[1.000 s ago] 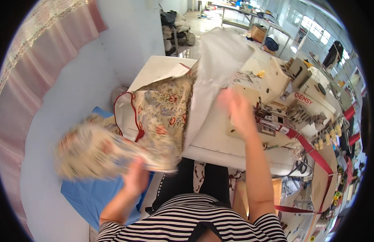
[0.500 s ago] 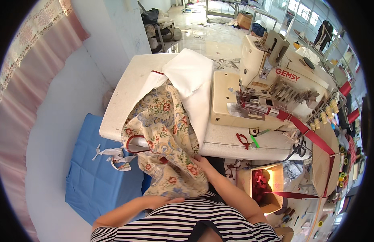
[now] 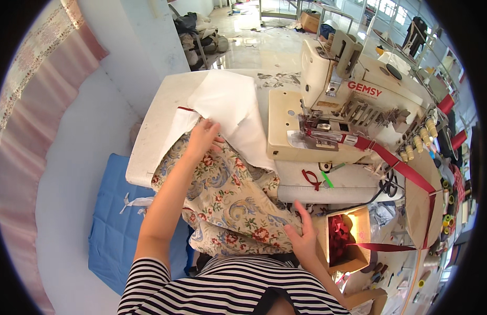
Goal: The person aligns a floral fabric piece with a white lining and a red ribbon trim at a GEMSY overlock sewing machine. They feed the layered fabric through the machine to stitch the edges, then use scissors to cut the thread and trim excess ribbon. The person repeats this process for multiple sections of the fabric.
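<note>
A floral cream fabric piece [image 3: 228,194] with red flowers and blue scrolls hangs from the sewing table over my lap. White fabric [image 3: 228,97] with a short dark red edge lies at its far end. My left hand [image 3: 204,137] is over the floral fabric's far edge, beside the white layer, its fingers loosely bent and apart; I cannot make out any grip. At the fabric's right side is my right hand [image 3: 304,236], thumb and fingers spread, holding nothing.
A cream sewing machine [image 3: 343,110] stands to the right, fed by a dark red strip [image 3: 401,165]. Red-handled scissors [image 3: 311,179] lie at the table's near edge. Below is a lit cardboard box [image 3: 361,236] with red material. A blue covered block [image 3: 117,210] sits left.
My left hand has gone from the near hem up to the fabric's far edge. My right hand has let go and moved right. The floral fabric is spread flatter and wider.
</note>
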A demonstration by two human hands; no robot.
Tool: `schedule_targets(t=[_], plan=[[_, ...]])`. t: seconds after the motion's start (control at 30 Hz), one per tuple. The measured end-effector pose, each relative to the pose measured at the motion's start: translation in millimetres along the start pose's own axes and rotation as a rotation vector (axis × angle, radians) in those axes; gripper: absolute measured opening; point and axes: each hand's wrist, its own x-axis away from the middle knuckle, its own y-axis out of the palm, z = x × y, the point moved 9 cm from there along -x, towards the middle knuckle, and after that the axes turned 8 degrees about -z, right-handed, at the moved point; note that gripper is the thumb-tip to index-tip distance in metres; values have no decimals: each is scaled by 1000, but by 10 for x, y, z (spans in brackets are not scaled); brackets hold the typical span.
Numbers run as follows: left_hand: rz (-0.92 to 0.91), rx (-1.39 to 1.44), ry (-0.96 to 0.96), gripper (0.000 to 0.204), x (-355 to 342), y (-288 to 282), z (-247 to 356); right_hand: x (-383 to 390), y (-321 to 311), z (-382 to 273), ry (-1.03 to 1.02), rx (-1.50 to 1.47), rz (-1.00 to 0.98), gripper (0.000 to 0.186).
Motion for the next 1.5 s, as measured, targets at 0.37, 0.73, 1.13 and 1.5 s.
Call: schedule_targets(t=[0.37,0.73,1.13,1.5], plan=[[91,463,14,27,-272,-236,-319,-852,238,-474,-374,1069,84,44],[-129,298,440,27,-34,894,1674,-506,290,-137,81,-306,-444,37],[-596,-579,732,23,145,1792,1199,-1007,-335,-187,-98,-138,-83,39],[-544,-678,769,18,210,1825,1247,-946,-332,64,65,-282,-181,31]])
